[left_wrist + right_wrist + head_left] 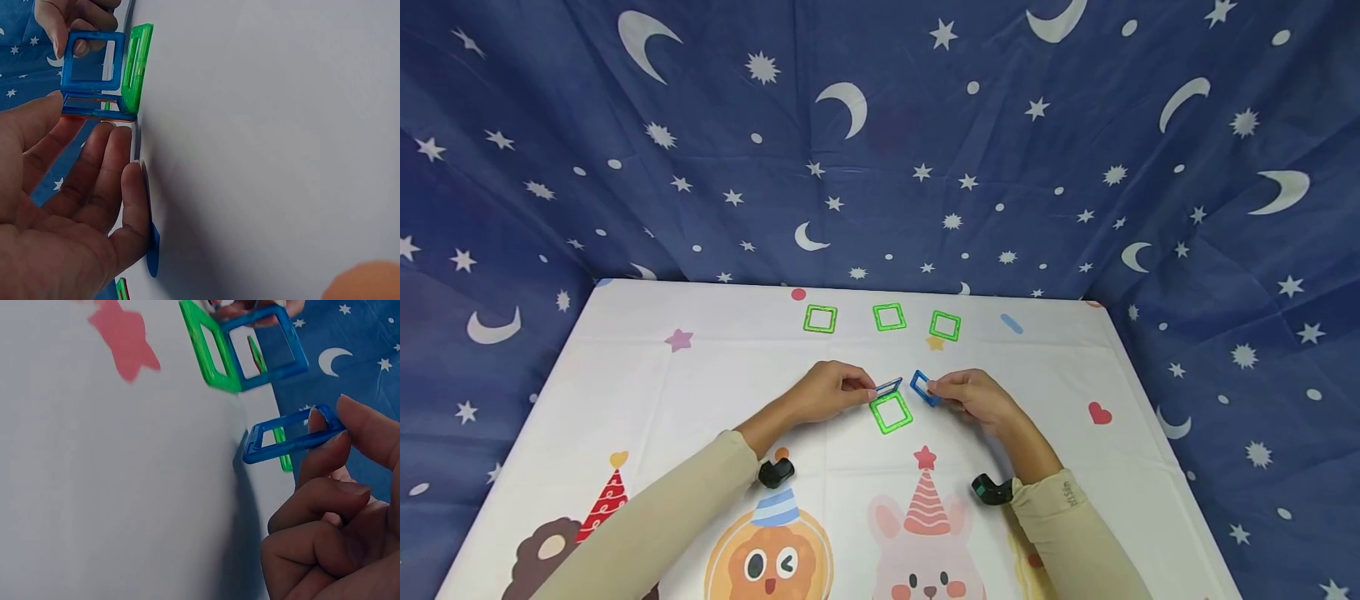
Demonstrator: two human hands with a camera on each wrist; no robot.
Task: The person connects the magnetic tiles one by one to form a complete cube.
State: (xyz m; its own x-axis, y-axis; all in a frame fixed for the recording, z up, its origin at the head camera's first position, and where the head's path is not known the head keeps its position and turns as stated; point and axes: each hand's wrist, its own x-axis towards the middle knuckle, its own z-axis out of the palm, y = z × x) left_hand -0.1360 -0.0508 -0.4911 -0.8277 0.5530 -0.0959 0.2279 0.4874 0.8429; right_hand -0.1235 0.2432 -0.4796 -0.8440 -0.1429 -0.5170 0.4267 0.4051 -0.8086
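Green square [878, 418] is lying mid-tabletop [737, 350], with a blue square [272, 376] standing along its far edge, pinched by the left hand [831, 392]. Right hand [981, 400] pinches a second blue square [294, 447], small gap between. Three far squares [892, 328] sit near the back edge, loads of room either side.

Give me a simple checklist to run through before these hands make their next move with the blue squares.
1. Left hand pinching its blue square: ok.
2. Right hand pinching the other blue square: ok.
3. First blue square meeting an edge of the near green square: ok, as far as the views show.
4. Two blue squares touching each other: not ok; a gap shows between them.
5. First blue square able to stand unheld: cannot tell; fingers are on it.
6. Three far green squares away from both hands: ok.
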